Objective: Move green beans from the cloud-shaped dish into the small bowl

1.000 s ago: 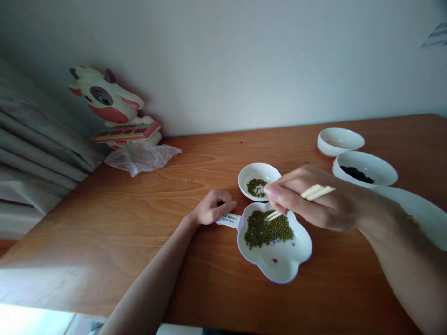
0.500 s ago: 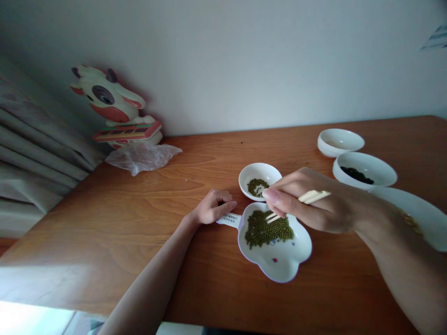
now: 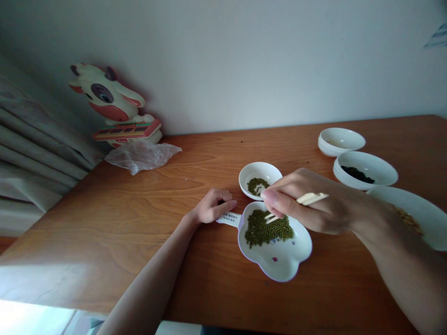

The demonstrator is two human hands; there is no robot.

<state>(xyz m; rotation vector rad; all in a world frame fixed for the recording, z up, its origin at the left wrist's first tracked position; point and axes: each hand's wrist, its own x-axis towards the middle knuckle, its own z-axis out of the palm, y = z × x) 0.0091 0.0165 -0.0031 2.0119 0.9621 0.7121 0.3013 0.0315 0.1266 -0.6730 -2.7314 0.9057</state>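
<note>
My right hand (image 3: 300, 200) is closed round a pair of wooden chopsticks (image 3: 312, 198). Their tips touch or hover just over the green mung beans (image 3: 260, 228) in a white, flower-shaped dish (image 3: 282, 270) with a purple rim. The beans lie toward the dish's far side. At the labelled handle (image 3: 230, 218) of this dish, my left hand (image 3: 215, 205) has its fingers curled, thumb on the handle's end. Right behind the dish stands a small white bowl (image 3: 260, 168) with more green beans inside, partly hidden by my right fingers.
At the right stand a white bowl (image 3: 341, 135), a bowl of dark pieces (image 3: 380, 165) and a larger bowl (image 3: 431, 218) with yellowish bits, partly behind my right forearm. A cow-shaped toy keyboard (image 3: 118, 107) and a clear plastic bag (image 3: 143, 157) sit at the back left of the wooden table (image 3: 115, 228).
The chopsticks' tips have shifted very slightly left over the beans with my right hand. My left hand stays at the dish's handle.
</note>
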